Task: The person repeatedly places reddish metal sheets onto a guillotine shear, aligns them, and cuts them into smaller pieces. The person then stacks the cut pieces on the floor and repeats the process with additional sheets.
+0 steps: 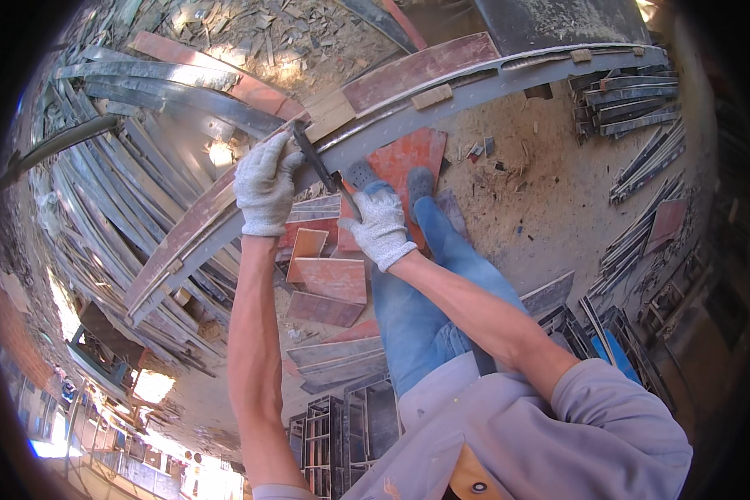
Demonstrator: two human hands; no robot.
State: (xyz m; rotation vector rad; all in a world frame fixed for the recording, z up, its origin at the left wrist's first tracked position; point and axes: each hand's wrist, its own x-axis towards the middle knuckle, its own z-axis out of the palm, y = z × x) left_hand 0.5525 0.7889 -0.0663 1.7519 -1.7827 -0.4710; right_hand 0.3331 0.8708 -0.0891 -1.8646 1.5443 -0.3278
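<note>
Closest to the lens are your grey sleeves and bare forearms, reaching up from the lower edge over your blue jeans. Both gloved hands grip one dark metal bar (325,171), which looks like a pry bar. Your left hand (265,185) is clenched around its upper part, close to the tip. Your right hand (379,227) is closed around the lower end.

The tip of the bar sits at a pale wooden block (329,112) on the long formwork panel (408,75), a red-brown board in a grey steel frame that runs from the upper right corner down toward the left. The bar seems wedged where the block meets the panel's near edge.

By my reading the prying is only under way: the block is on the panel, and a second small block (432,97) and a third (581,55) sit untouched farther along the frame to the right.

Under the panel, by your shoes, lie loose red-brown boards (329,279). Grey steel strips (125,167) are heaped at the left, more steel frames (629,96) are stacked at the right, and sawdust covers the dirt ground (533,192).
</note>
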